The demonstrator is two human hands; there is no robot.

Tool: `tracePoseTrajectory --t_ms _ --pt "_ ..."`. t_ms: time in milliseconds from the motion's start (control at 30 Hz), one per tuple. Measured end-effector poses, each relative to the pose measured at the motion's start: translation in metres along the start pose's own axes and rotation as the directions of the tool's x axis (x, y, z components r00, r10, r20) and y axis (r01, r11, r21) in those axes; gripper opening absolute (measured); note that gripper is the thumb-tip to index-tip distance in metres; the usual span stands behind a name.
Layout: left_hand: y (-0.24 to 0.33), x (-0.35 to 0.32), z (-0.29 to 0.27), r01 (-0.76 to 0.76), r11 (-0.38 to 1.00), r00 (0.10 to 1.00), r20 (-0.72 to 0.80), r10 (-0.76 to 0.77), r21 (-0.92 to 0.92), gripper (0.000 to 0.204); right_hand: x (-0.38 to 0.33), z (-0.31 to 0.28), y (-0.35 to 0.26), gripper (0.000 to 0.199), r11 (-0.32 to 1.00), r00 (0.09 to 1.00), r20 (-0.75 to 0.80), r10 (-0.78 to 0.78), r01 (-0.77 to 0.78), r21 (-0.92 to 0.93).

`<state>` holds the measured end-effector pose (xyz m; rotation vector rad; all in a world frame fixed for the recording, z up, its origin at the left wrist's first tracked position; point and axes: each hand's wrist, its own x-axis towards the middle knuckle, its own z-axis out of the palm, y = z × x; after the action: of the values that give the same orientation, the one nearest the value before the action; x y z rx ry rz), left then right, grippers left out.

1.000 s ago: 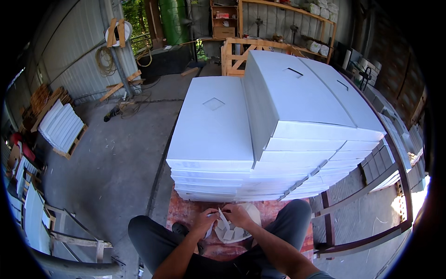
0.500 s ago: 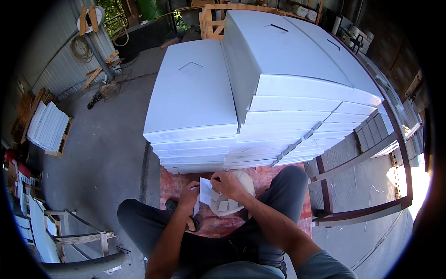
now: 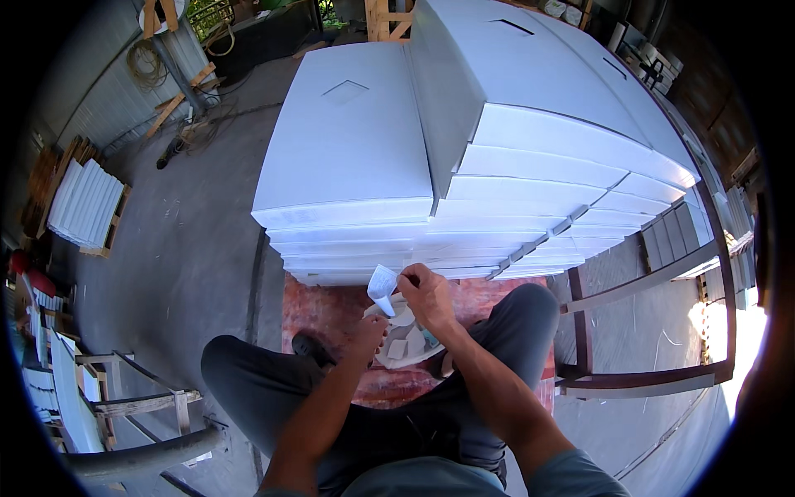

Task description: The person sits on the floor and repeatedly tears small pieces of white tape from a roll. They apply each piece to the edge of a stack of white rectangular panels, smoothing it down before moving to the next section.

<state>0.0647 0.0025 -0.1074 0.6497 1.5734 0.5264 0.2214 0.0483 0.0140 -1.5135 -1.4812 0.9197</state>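
Head view, largest to smallest. Two stacks of flat white panels filled the upper half of the view: a taller stack (image 3: 571, 141) toward 1 o'clock and a lower stack (image 3: 348, 166) toward 12 o'clock, standing side by side and touching. A grey concrete floor (image 3: 190, 240) spread toward 9 o'clock, where a small pile of white slats (image 3: 83, 203) rested on a pallet. The person sat at the foot of the stacks, legs in dark trousers (image 3: 265, 389) parted around a reddish slab (image 3: 331, 311) just below centre. On that slab, between the knees, sat a white tub (image 3: 406, 348) with small pale pieces inside.

The right hand (image 3: 426, 294), just below centre, was closed in a pinch, fingertips gripping the right edge of a small white sheet (image 3: 383, 283) held curled above the tub, immediately in front of the lower stack. The left hand (image 3: 368, 335), toward 7 o'clock of the sheet, lay with fingers loosely curled at the tub's left rim; whether it gripped the rim could not be told. A brown metal frame (image 3: 646, 381) stood toward 4 o'clock.
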Motion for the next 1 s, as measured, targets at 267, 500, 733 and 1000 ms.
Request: tracePoseTrajectory --t_ms 267,500,733,1000 --pt "-0.024 0.044 -0.044 -0.029 0.966 0.992 -0.128 -0.004 -0.255 0.014 -0.001 0.021 0.009 0.021 0.991 0.993 0.113 0.041 -0.026 -0.130" --pt "-0.081 0.123 -0.091 -0.004 0.938 0.946 -0.304 -0.109 -0.346 0.013 -0.002 0.035 0.007 0.021 0.992 0.979 0.195 0.061 -0.038 -0.123" --pt "-0.149 0.233 -0.138 0.010 0.796 0.779 -0.503 0.374 0.606 0.028 0.002 0.045 0.003 0.024 0.974 0.916 0.335 0.221 -0.221 -0.037" --pt "-0.104 0.242 -0.125 -0.183 0.980 0.714 -0.696 0.074 -0.083 0.035 0.008 0.046 0.005 0.021 0.931 0.854 0.370 0.366 -0.340 -0.134"
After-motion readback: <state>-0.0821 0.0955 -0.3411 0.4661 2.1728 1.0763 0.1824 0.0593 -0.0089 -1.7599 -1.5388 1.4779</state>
